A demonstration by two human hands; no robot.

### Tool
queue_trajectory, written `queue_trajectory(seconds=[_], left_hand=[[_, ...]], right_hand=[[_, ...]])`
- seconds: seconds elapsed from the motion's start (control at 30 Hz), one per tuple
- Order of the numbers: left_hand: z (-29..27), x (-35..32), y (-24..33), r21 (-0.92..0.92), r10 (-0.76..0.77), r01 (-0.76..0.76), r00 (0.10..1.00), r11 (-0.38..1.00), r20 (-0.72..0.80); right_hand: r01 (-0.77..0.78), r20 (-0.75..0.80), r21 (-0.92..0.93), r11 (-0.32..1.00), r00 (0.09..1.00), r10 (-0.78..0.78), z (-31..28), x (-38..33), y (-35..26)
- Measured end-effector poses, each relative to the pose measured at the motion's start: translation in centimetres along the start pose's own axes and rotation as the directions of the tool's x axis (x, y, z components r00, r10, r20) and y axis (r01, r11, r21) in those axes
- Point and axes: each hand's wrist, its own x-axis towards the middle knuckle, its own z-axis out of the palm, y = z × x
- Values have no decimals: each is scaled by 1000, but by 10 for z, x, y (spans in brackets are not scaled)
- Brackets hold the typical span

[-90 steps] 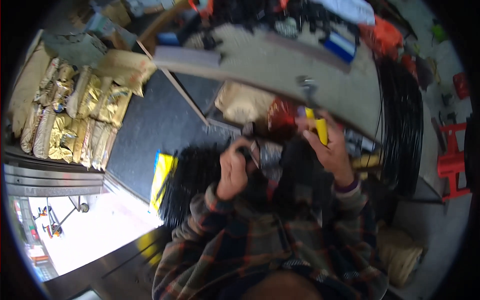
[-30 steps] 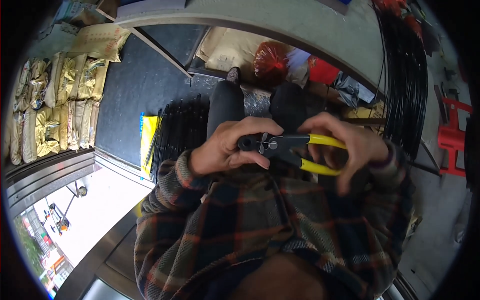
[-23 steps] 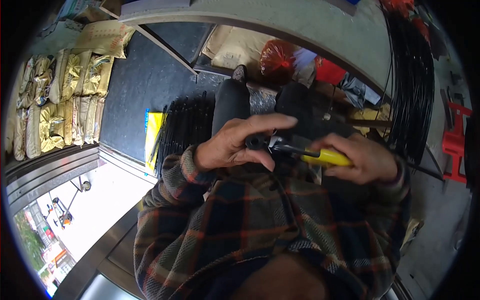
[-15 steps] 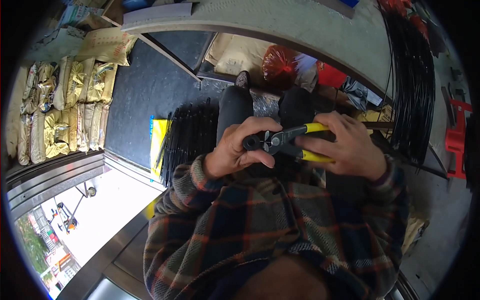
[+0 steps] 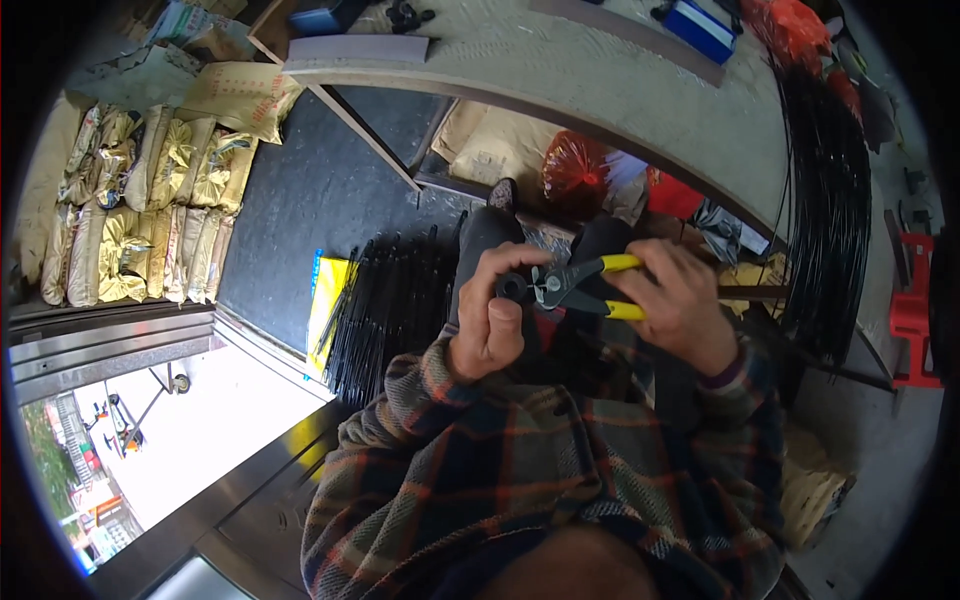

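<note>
My left hand (image 5: pixel 488 325) is closed around a black round piece with a hole in its end (image 5: pixel 512 288), gripped by thumb and forefinger. Yellow-handled cutting pliers (image 5: pixel 560 283) are held in my right hand (image 5: pixel 682 302), fingers wrapped round the handles, which stand apart. The metal jaws meet the edge of the black piece; a small whitish bit shows there, too small to name. Left of my knees lies a bundle of long thin black strips (image 5: pixel 390 310), beside a yellow sheet (image 5: pixel 331 295).
A grey worktable (image 5: pixel 600 60) crosses ahead, with a blue box (image 5: pixel 700 28) on it. More black strips (image 5: pixel 825 210) hang over its right end. Stacked paper-wrapped packs (image 5: pixel 150 220) stand at left, a red stool (image 5: pixel 915 310) at right, a red bag (image 5: pixel 572 172) beneath the table.
The scene has shifted slightly down and right in view. My left thumb has moved up against the black piece. The pliers have turned a little, and both hands keep their hold.
</note>
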Motion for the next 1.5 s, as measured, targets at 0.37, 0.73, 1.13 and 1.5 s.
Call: queue_trajectory(seconds=[0.37,0.73,1.13,1.5], left_hand=[[0,18,-16,-30,-131,129,987,991,-96],[-12,31,-34,-233,-292,265,952,935,-88],[-25,44,-41,-276,-337,299,936,913,-101],[-22,55,-19,-194,-422,385,881,902,-215]], right_hand=[[-310,121,934,175,739,663,24,64,63],[-726,-320,-61,684,664,676,31,258,261],[-591,-355,-166,789,783,511,51,272,286],[12,-149,955,295,882,447,23,165,81]])
